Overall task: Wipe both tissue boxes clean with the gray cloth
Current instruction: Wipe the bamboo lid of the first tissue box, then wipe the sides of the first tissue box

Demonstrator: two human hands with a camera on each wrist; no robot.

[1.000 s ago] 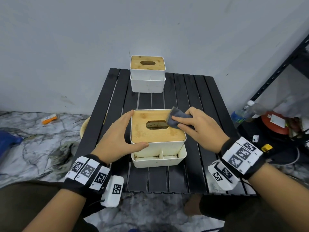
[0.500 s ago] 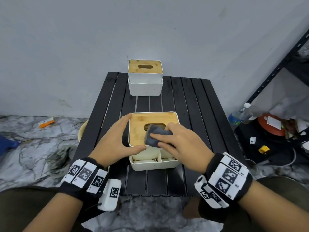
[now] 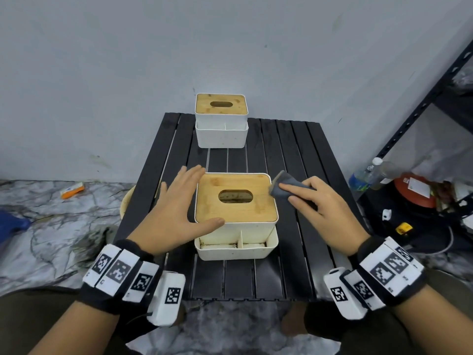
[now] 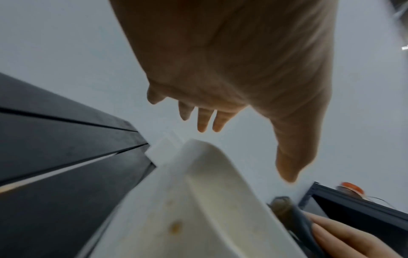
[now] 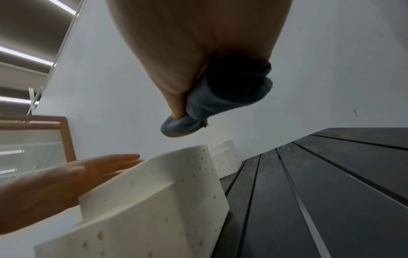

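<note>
Wiping is under way on the near tissue box (image 3: 235, 213): your right hand (image 3: 320, 208) pinches the folded gray cloth (image 3: 282, 188) at the right rear corner of the bamboo lid (image 3: 230, 203), seemingly on or just off that edge. Your left hand (image 3: 174, 211) is released, fingers straight, hovering beside the box's left side with the thumb over its front left corner; whether it actually touches the box is not clear. Judging from how things lie, you are partway through the first box only: the white walls show brown specks in the right wrist view, and grime sits in the divided front tray (image 3: 236, 245), so the sides and tray likely remain. The far tissue box (image 3: 221, 121) stands untouched at the back edge of the black slatted surface (image 3: 294, 155), well apart from both hands, and seems to await its turn. Off to the right a plastic bottle (image 3: 368, 174) and a black metal rack (image 3: 422, 98) stand clear of the work; nothing blocks your reach to the far box.
</note>
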